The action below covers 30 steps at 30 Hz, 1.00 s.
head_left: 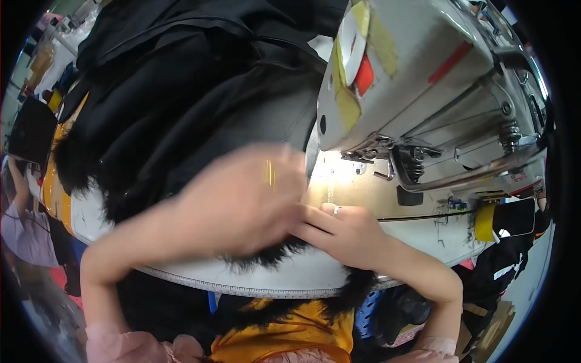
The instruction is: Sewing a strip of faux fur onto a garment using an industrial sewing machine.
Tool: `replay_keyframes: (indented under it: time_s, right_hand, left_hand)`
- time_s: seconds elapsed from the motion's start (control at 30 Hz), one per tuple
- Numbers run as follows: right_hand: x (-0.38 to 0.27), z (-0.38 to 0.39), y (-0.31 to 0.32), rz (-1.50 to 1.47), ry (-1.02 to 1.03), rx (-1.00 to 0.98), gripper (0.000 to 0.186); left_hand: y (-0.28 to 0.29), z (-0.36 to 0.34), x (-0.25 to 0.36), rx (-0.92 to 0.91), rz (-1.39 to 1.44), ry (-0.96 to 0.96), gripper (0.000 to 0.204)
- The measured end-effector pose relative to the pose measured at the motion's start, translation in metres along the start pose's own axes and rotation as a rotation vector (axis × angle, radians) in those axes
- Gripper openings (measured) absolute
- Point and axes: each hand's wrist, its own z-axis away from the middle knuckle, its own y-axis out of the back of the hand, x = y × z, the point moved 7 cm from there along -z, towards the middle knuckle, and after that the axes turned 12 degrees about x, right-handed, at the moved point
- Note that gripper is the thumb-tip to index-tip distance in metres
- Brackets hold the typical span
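My left hand (257, 196), smeared by motion, is over the near edge of a black garment (242, 109). Its fingers cannot be made out, so whether it grips anything does not show. Meeting it from the right, my right hand (351, 233) wears a ring and has its fingers curled closed at the black fur trim (266, 257); its fingertips are hidden behind the left hand. The fuzzy trim shows below both hands and hangs over the table's front edge onto my lap. Just beyond the right hand, the lit needle area of a sewing machine (411, 78) stands over a metal plate (363, 193).
The white table (302, 275) has a measuring tape along its curved front edge. A yellow roll (484, 222) and dark lint lie at its right. A blue plastic crate (366, 314) stands below. At the far left, another person's arm (19, 184) is visible.
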Motion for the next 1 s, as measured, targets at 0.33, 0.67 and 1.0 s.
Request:
replay_keyframes:
  time_s: [0.33, 0.67, 1.0]
  right_hand:
    - [0.015, 0.013, 0.031, 0.467, -0.096, 0.062, 0.036]
    - [0.032, 0.017, 0.031, -0.051, -0.292, 0.271, 0.033]
    - [0.017, 0.01, 0.025, 0.207, -0.261, 0.215, 0.032]
  left_hand:
    - [-0.011, 0.04, -0.003, 0.069, 0.139, 0.263, 0.059]
    - [-0.032, 0.057, 0.015, -0.129, 0.067, 0.185, 0.086]
    - [-0.033, 0.051, 0.029, -0.206, -0.178, 0.06, 0.075]
